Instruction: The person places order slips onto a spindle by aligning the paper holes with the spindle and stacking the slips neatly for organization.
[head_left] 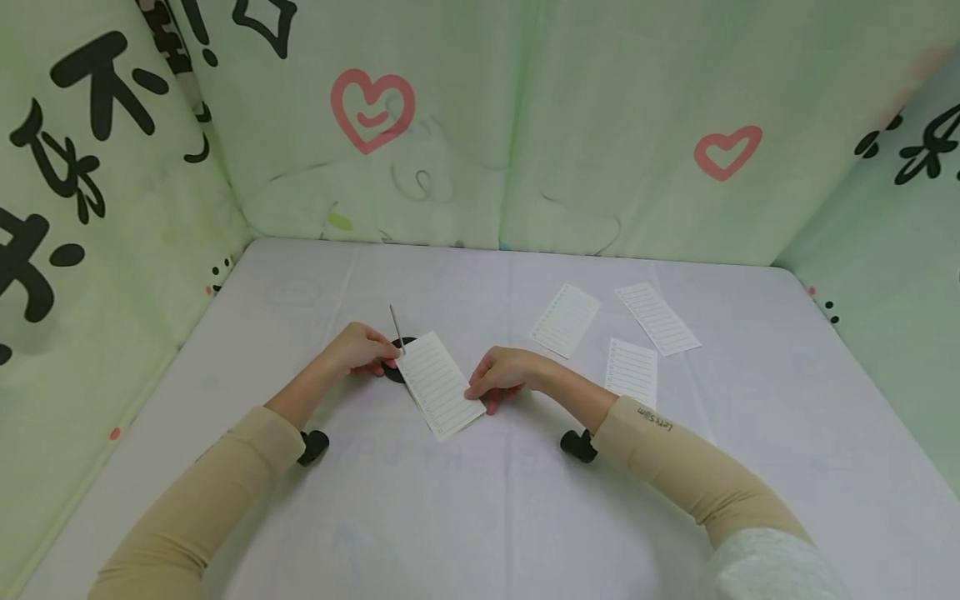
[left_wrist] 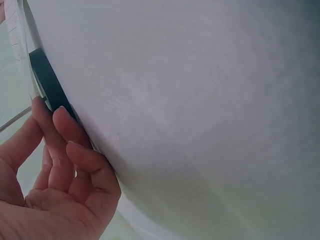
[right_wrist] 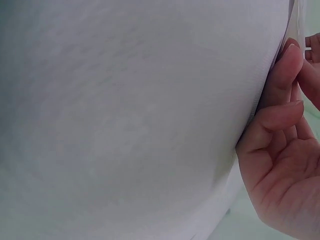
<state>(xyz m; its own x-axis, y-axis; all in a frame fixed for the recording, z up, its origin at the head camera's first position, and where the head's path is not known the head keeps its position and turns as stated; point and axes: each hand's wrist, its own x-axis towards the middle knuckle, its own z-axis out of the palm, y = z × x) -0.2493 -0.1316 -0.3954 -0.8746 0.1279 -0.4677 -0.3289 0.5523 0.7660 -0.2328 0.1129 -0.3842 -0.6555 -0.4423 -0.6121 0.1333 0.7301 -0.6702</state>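
Note:
A printed white paper slip (head_left: 441, 387) with ruled lines is held between both hands, tilted, with another sheet's edge showing beneath it. My left hand (head_left: 362, 347) pinches its upper left corner, right beside the thin metal rod of a bill spike (head_left: 396, 323). The spike's round black base (head_left: 392, 372) stands on the table, partly hidden by the slip and the left fingers. In the left wrist view the black base (left_wrist: 50, 82) lies just past the fingertips. My right hand (head_left: 506, 375) grips the slip's lower right edge between thumb and fingers.
Three more printed slips lie at the right: one leftmost (head_left: 566, 321), one farther right (head_left: 658, 318), and one (head_left: 632, 369) partly behind the right forearm. A white cloth covers the table (head_left: 450, 517). Green printed curtains (head_left: 600, 125) surround it at the back and sides.

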